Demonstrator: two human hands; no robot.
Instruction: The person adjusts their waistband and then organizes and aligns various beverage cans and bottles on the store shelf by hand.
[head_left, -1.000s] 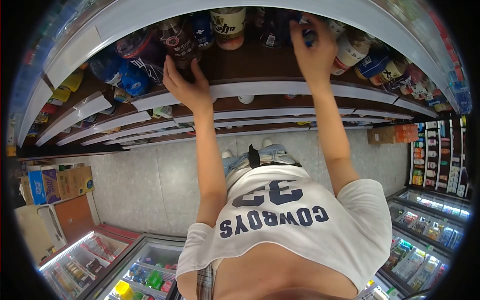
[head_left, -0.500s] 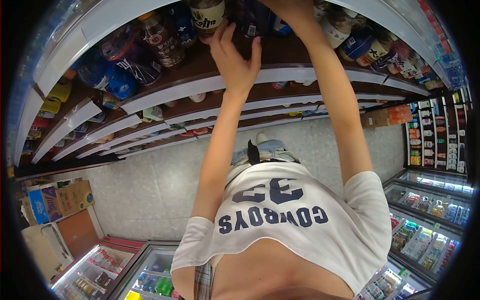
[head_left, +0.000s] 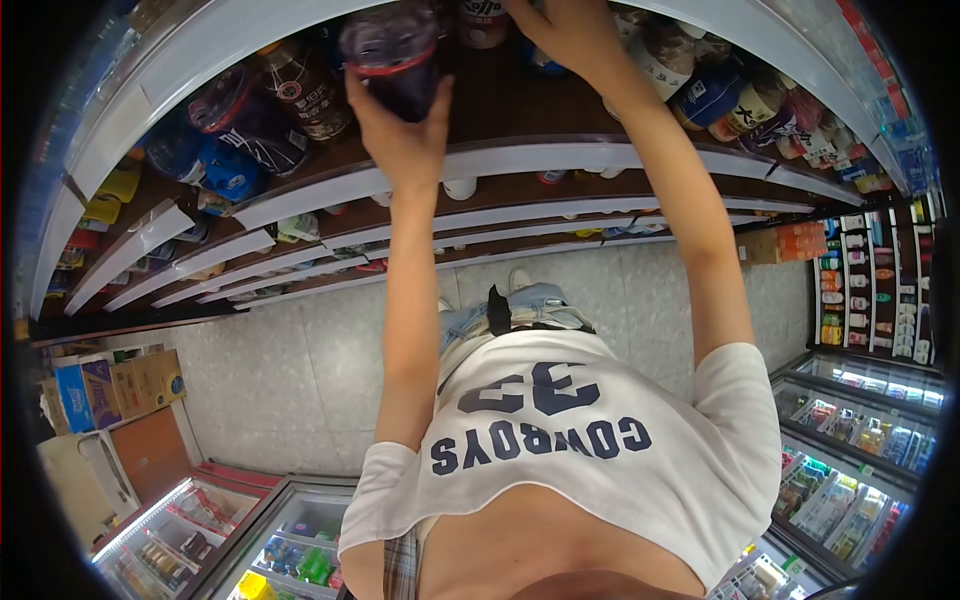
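Observation:
My left hand (head_left: 405, 130) is closed around a dark purple bottle (head_left: 395, 60) with a red ring, held at the front of the upper shelf. The bottle is tilted toward me. My right hand (head_left: 575, 35) reaches into the same shelf, next to a brownish bottle with a coffee label (head_left: 484, 22). Its fingertips run past the top edge of the view, so I cannot tell whether they grip that bottle. Left of my left hand stand a dark brown drink bottle (head_left: 308, 95) and a large purple bottle (head_left: 250, 125).
White-edged shelves (head_left: 540, 155) of drinks curve across the front, with lower tiers beneath. Further bottles (head_left: 745, 105) stand at the right. Lit drink coolers (head_left: 850, 480) are behind me. Cartons (head_left: 120, 390) are at the left, and an orange box (head_left: 800, 240) is on the floor at right.
My left hand has let go of the cream-labelled bottle, moved left and taken hold of the purple bottle. My right hand has shifted slightly left and down in the view.

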